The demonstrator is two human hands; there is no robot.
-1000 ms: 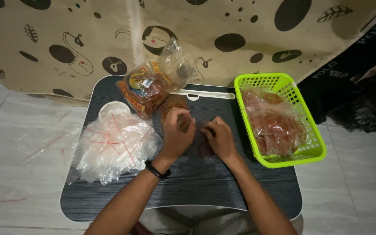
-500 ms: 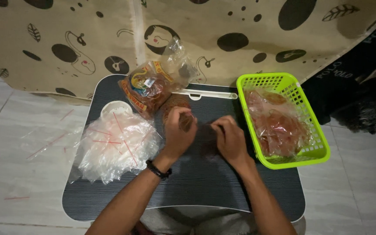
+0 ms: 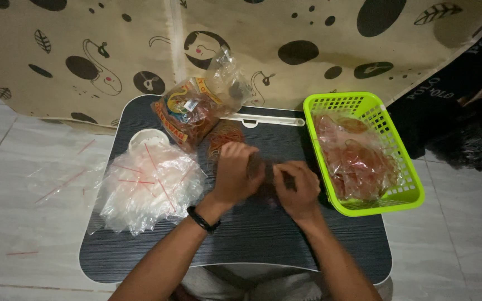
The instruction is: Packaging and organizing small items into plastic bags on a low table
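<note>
Seen from the head camera, both hands meet over the middle of a dark ribbed counter (image 3: 241, 239). The left hand (image 3: 234, 174), with a black band at the wrist, and the right hand (image 3: 297, 188) are both curled closed around a small clear packet (image 3: 268, 170) held between them; what it holds is too dark and hidden to tell. Just behind the left hand lies a loose heap of reddish rubber bands (image 3: 224, 134), touching a large open plastic bag of bands (image 3: 193, 111) that leans toward the patterned curtain (image 3: 85, 50). To the left, a pile of clear small bags with red strips (image 3: 149, 187) covers that side of the counter and partly hides a white round lid (image 3: 147, 137). To the right, near the right hand, stands a green basket (image 3: 336, 103) filled with clear packets. A white slot (image 3: 269, 120) runs along the far edge.
</note>
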